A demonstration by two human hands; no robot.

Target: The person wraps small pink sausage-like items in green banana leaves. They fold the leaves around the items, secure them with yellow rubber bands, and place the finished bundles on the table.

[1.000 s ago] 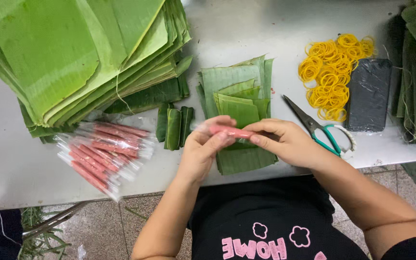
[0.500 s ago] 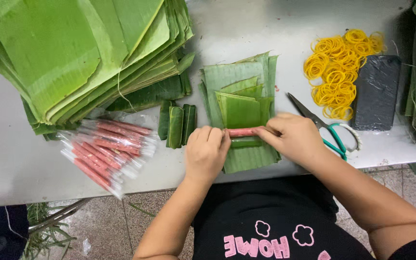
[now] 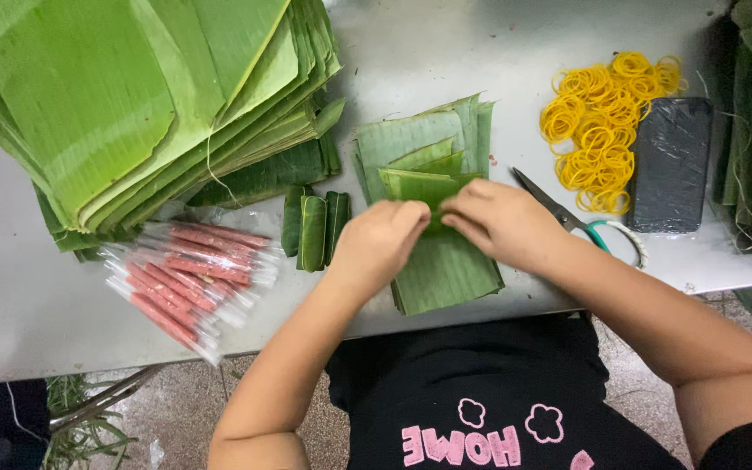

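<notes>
Now leaf [image 3: 433, 187] pinched by left hand [image 3: 380, 244] and right hand [image 3: 498, 222], fingers clenched on fold; edge best kept tight, pressed toward 12 o'clock over stack [image 3: 446, 270].

Bare table [image 3: 446, 61] beyond cut leaves [image 3: 428, 157]

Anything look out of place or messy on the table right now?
Nothing stands out. Both hands fold a leaf strip on the small pile; rubber bands lie heaped, scissors flat beside them.
</notes>
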